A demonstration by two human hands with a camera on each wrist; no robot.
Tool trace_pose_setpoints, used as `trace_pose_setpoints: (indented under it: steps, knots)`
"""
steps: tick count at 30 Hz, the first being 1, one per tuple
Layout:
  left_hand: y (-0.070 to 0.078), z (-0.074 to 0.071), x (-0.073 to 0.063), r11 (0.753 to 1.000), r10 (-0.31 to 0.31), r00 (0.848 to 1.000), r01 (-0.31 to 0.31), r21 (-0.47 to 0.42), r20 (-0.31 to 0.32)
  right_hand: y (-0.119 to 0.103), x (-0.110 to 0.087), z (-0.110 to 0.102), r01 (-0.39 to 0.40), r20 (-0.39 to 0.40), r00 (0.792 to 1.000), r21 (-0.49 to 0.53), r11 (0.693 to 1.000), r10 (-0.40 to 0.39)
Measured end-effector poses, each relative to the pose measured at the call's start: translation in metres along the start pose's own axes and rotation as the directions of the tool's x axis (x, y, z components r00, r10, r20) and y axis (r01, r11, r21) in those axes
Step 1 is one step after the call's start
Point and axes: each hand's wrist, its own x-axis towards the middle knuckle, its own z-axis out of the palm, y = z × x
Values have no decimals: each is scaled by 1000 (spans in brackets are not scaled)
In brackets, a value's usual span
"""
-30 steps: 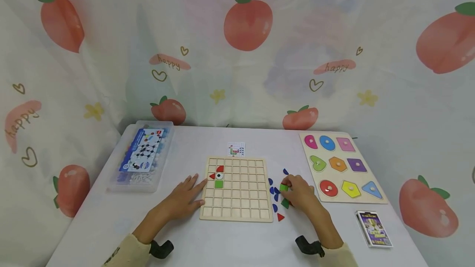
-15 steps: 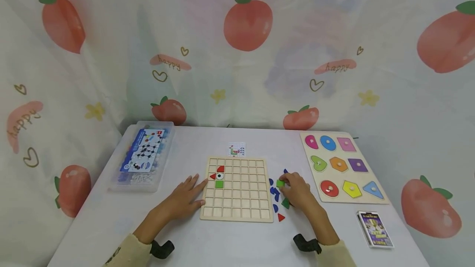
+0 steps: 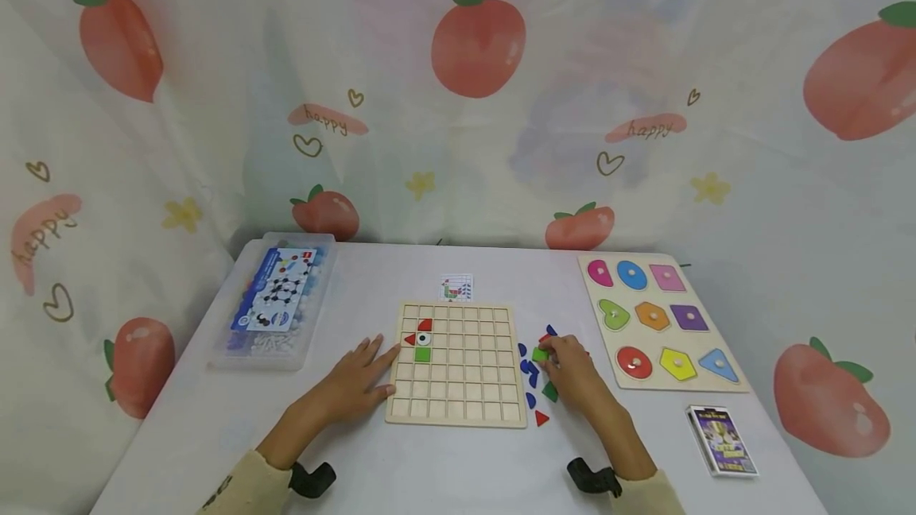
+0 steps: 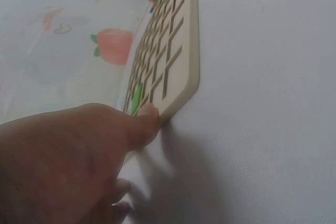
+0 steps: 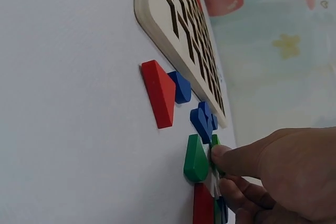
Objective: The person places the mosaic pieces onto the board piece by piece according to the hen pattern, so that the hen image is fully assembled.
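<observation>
Right hand [image 3: 575,369] pinches green square [image 3: 539,354] in its fingertips beside right edge of board [image 3: 472,390]; left hand [image 3: 354,381], fingers spread, touches left edge

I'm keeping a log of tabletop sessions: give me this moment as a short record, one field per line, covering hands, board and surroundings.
Left hand: touching the left edge of the wooden board
Right hand: pinching a loose green square
On the grid: red triangle, curved red piece, eye tile, green tile
Loose, right of the grid: blue pieces, another red triangle, dark green piece
Beyond the grid: picture card
Far left: plastic box
Far right: shape puzzle, card pack
</observation>
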Motion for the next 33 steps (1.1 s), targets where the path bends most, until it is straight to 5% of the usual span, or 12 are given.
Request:
trace_pose_setpoints:
  steps: [14,33]
  knots:
    - [-3,4,3,1000,-5,1000,5,6,-2,-45,17,19,34,6,999,54,998,-34]
    - [-1,2,3,1000,-7,1000,7,1,-11,-128,2,74,265,93,958,73,961,-271]
